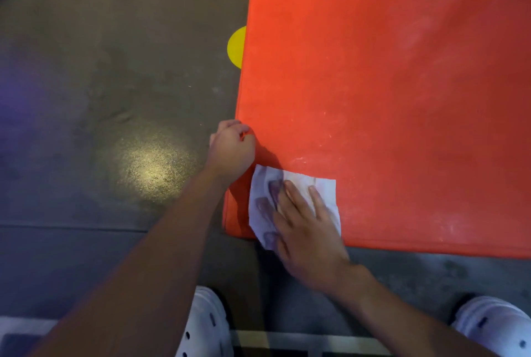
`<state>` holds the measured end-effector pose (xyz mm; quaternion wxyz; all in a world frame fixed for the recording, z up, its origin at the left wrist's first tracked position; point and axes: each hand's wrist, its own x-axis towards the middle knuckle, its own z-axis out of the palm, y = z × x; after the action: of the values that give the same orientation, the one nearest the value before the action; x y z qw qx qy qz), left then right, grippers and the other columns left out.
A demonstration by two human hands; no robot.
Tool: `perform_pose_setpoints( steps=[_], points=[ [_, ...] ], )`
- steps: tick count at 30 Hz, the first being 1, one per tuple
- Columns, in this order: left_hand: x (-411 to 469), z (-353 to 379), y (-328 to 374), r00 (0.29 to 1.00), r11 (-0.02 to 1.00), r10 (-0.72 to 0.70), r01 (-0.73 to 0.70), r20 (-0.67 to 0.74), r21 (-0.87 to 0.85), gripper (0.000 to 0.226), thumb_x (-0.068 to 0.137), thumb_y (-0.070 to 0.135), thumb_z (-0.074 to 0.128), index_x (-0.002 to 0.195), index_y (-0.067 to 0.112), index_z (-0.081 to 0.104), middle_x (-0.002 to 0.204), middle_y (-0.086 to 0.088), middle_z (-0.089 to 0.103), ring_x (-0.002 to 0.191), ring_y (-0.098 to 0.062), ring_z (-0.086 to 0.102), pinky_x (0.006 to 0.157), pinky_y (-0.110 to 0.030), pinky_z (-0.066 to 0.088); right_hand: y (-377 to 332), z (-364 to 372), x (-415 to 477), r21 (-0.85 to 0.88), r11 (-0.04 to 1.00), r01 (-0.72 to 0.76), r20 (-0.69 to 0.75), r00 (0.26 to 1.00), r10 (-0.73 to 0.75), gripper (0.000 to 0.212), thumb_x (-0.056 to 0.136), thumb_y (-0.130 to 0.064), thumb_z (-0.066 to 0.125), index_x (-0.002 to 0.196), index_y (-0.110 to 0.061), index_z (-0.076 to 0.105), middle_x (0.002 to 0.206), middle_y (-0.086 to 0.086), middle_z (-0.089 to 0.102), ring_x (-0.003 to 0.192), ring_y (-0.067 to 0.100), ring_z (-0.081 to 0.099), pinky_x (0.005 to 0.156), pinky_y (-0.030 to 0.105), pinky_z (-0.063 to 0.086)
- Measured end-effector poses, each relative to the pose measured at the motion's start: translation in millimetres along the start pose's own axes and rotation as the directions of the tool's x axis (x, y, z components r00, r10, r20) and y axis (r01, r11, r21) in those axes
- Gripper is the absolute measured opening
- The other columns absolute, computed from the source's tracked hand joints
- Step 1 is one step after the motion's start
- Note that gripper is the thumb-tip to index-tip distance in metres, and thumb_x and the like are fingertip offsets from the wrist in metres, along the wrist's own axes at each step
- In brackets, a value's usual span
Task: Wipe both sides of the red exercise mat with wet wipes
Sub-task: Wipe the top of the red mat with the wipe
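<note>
Right hand (304, 227) lies flat, fingers straight and spread, pressing a damp wipe (323, 188) onto the red mat (388, 98) beneath it, close to the mat's near left corner. Just beyond it and to its left, the left hand (231, 149) curls its fingers over the mat's side edge, seemingly steadying it on the dark floor (115, 98). I judge the upper side is being wiped, with most left to do: pale streaks show ahead and right of the palm. Next, sweep the wipe across that stretch with even pressure, before any flipping.
</note>
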<state>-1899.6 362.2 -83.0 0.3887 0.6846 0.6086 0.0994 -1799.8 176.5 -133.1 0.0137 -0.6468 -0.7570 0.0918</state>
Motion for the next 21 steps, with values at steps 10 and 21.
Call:
perform_pose_setpoints(
  steps=[10, 21],
  points=[
    [-1, 3, -3, 0.999, 0.994, 0.038, -0.039, 0.007, 0.099, 0.034, 0.098, 0.014, 0.044, 0.125, 0.005, 0.063, 0.153, -0.01, 0.037, 0.139, -0.03, 0.033, 0.11, -0.021, 0.017, 30, -6, 17, -0.074, 0.995, 0.067, 0.014, 0.998, -0.066, 0.058, 0.096, -0.044, 0.035, 0.149, -0.024, 0.043, 0.159, 0.009, 0.032, 0.148, 0.029, 0.024, 0.118, 0.056, 0.019],
    [-1, 1, -4, 0.998, 0.987, 0.042, -0.049, 0.05, 0.154, 0.043, 0.096, 0.011, 0.043, 0.137, 0.012, 0.055, 0.156, -0.005, 0.03, 0.139, -0.032, 0.028, 0.11, -0.022, 0.016, 61, -14, 45, -0.152, 0.988, -0.004, 0.014, 1.0, 0.007, 0.059, 0.095, -0.043, 0.027, 0.15, -0.026, 0.041, 0.16, 0.005, 0.03, 0.147, 0.032, 0.026, 0.116, 0.062, 0.016]
  ],
)
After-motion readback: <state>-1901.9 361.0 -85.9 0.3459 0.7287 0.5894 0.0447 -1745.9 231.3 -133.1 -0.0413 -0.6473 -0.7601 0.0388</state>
